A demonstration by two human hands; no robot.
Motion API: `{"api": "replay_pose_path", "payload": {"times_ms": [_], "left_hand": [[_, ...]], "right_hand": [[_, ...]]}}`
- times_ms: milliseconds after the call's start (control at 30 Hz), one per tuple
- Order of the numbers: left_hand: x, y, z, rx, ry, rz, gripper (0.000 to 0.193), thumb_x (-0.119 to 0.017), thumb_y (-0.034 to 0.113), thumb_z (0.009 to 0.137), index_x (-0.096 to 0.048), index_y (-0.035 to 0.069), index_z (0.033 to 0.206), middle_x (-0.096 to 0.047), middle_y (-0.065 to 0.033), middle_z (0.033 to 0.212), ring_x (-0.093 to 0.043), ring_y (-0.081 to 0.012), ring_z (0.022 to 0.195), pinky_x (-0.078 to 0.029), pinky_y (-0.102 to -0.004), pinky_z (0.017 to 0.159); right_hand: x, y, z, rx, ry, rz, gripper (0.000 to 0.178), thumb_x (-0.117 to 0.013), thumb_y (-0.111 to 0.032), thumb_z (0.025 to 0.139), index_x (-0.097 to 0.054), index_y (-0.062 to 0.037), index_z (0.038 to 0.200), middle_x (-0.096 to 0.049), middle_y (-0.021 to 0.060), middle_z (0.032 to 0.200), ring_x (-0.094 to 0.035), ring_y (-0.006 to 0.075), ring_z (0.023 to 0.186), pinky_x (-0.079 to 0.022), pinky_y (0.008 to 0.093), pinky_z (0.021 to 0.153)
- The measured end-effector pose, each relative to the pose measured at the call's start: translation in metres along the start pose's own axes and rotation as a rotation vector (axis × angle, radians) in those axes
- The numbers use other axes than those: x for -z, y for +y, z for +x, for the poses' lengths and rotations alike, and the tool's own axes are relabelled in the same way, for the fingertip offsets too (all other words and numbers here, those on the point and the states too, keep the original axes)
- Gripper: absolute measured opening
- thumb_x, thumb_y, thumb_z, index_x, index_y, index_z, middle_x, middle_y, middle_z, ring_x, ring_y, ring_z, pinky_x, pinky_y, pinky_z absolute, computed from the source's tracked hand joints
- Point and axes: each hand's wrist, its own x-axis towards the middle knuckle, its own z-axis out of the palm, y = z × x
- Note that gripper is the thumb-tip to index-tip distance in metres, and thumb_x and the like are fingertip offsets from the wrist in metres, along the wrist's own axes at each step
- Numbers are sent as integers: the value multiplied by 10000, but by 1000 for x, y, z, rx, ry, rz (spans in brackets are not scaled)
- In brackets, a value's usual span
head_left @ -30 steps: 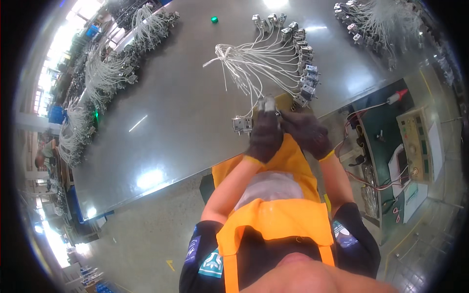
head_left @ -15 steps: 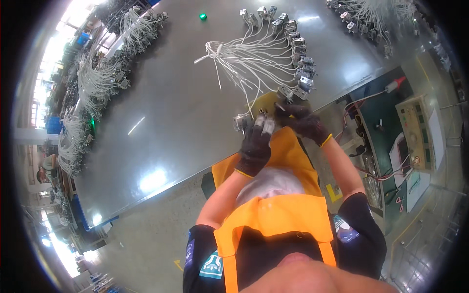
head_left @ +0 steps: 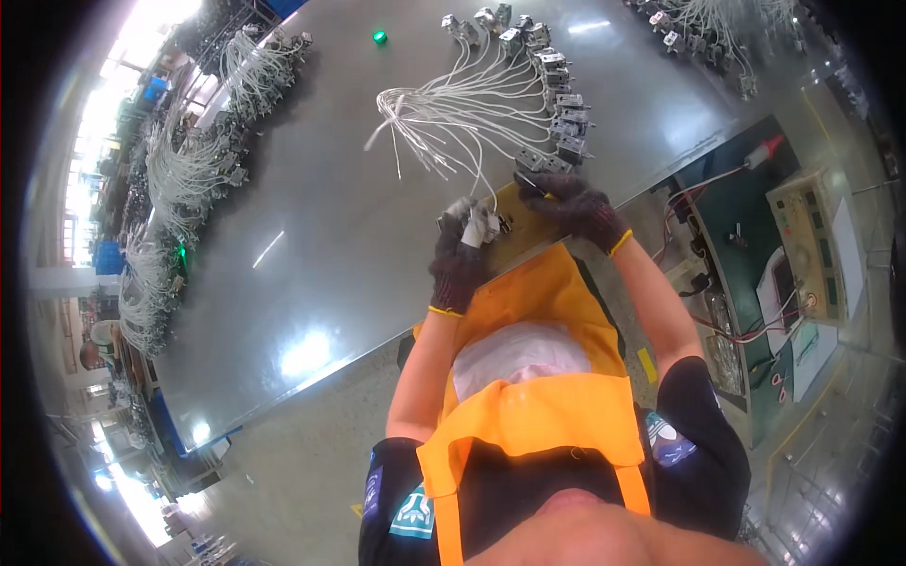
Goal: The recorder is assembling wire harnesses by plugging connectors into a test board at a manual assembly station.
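Note:
My left hand (head_left: 457, 255), in a dark glove with pale fingertips, is closed round a small silver metal part on a white wire (head_left: 489, 224). That part is held over the left end of a tan board (head_left: 521, 226) at the table's near edge. My right hand (head_left: 578, 209), in a dark glove with a yellow cuff, grips a thin dark tool (head_left: 532, 186) whose exact kind I cannot make out. Just beyond it, several similar metal parts (head_left: 570, 123) lie in a curved row. Their white wires (head_left: 444, 108) gather into a tied bundle.
The grey metal table (head_left: 311, 217) carries more wired bundles along the left (head_left: 193, 165) and at the far right (head_left: 727, 38). A small green light (head_left: 379, 38) shows near the far edge. Right of me, a green bench holds a beige meter box (head_left: 807, 245), a red-tipped lead (head_left: 763, 156) and scissors (head_left: 779, 385).
My left hand has moved left and slightly away from me and now holds the metal part that lay beside it. My right hand still grips the thin tool, slightly farther away.

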Motion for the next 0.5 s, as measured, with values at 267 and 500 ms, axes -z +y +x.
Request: {"api": "replay_pose_path", "payload": {"times_ms": [267, 500], "left_hand": [[-45, 21, 0, -263, 5, 869, 430, -667, 175, 900, -495, 5, 1256, -588, -143, 1114, -584, -242, 970, -476, -364, 886], [-33, -2, 19, -467, -64, 1059, 525, -763, 174, 784, -534, 21, 1231, -615, -176, 1113, -618, -309, 1023, -493, -392, 873]], "right_hand": [[5, -23, -31, -19, 112, 89, 464, -632, -260, 914, -560, -90, 1339, -636, 137, 1246, -620, 183, 1083, -479, 329, 944], [3, -84, -30, 20, -13, -668, 336, -601, -284, 914, -644, -156, 1222, -691, 135, 916, -647, 341, 836, -513, 422, 776]]}}
